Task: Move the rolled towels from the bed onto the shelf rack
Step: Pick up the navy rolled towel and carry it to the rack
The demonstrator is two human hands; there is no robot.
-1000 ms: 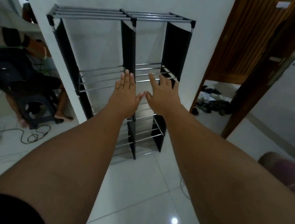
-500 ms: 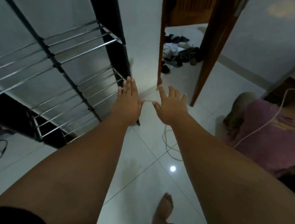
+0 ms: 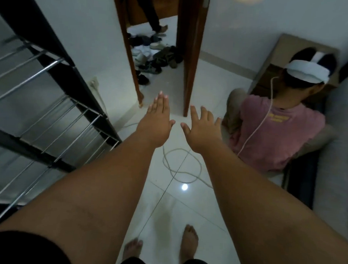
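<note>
- The shelf rack (image 3: 50,110) stands at the left, against the wall.
- The doorway (image 3: 158,51) lies ahead, shoes (image 3: 154,55) piled beyond it.
- A seated person (image 3: 277,128) is at right.
- A cable (image 3: 179,166) coils on the floor (image 3: 175,211) between.

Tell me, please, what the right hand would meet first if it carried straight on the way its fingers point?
Probably the wooden door frame post: the right hand, open and empty, points up-frame roughly toward its base. Depth is unclear, so it might pass beside it.

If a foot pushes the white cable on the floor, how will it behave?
The white cable lies in a loose loop on the glossy floor tiles, so it is probably floppy and would slide easily. It looks thin, so likely light. Its run up to the seated person's headset suggests that a hard push may tug there.
</note>
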